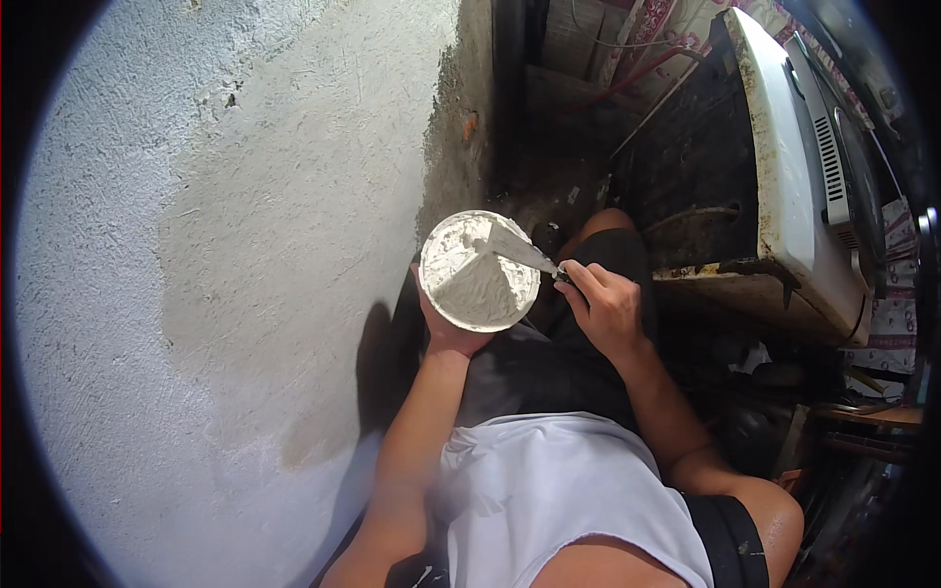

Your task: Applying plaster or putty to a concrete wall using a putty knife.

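Observation:
My left hand (449, 328) is wrapped round the side and underside of a round white tub (454, 318), most of its fingers hidden behind it. Inside lies a pale, thick plaster-like paste (480, 289) with a ridged surface. In my right hand (603, 302) I grip the dark handle of a putty knife (520, 249), fingers closed round it. The knife's blade reaches left over the tub, its tip at the paste. The tub is tilted so its opening faces me, above my lap.
A rough wall (265, 225) rises close on my left, with a large greyish-beige patch on its whitish surface. At the right stands a rusty-edged white appliance (774, 127), tipped at an angle. Red-and-white patterned cloth (897, 323) and dark clutter lie beyond it.

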Action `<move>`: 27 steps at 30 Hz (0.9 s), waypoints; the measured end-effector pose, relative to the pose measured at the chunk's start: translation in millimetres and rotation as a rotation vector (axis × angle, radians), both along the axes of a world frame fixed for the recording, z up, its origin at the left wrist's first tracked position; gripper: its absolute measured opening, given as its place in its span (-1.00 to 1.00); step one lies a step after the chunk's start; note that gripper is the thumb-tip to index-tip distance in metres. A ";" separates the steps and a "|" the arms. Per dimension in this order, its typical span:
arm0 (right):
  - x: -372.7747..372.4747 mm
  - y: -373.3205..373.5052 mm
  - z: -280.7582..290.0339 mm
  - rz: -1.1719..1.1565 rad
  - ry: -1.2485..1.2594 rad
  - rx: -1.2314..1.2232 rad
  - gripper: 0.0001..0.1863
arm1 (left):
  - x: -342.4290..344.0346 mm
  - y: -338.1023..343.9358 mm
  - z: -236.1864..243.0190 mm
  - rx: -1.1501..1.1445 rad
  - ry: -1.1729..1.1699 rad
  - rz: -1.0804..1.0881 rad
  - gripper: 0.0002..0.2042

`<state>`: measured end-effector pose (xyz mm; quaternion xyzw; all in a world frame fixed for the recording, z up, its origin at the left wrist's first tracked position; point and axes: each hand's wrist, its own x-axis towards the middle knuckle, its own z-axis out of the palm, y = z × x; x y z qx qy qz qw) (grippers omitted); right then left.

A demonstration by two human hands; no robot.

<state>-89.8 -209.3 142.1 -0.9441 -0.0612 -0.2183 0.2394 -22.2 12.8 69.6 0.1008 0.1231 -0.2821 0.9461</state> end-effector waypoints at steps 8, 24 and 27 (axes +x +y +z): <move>-1.8 10.0 -13.2 0.010 0.004 0.150 -0.72 | 2.2 0.1 1.3 0.001 -0.056 -0.017 -0.06; -11.9 10.3 -8.7 0.019 0.126 0.164 -0.74 | 2.2 -3.7 2.8 0.023 -0.015 -0.070 -0.06; -13.0 11.5 -6.4 0.026 0.153 0.206 -0.74 | 1.6 -5.8 5.9 0.083 -0.007 -0.073 -0.05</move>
